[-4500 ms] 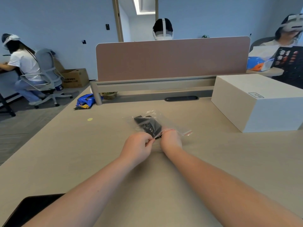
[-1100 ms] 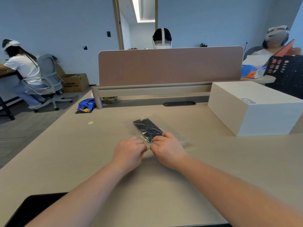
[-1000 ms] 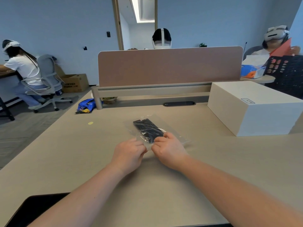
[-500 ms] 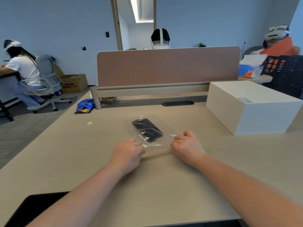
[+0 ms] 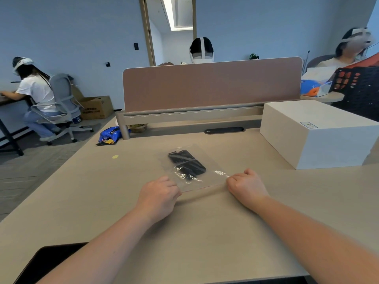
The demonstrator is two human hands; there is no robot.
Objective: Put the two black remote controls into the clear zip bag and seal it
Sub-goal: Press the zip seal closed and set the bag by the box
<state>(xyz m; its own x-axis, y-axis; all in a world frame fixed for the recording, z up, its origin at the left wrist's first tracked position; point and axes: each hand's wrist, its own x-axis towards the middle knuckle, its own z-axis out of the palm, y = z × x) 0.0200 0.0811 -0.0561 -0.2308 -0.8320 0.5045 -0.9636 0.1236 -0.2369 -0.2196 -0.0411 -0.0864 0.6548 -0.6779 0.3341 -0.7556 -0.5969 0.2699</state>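
Remotes (image 5: 186,163) (bagged) — zip bag (image 5: 213,160) pinched

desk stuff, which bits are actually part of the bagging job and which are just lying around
Part of the job:
- clear zip bag, flat on the desk
- black remote controls inside it
- left hand and right hand, each at one end of the bag's near edge

Just lying about:
- white box
- blue snack packet
- yellow dot
- black object at the desk's near edge
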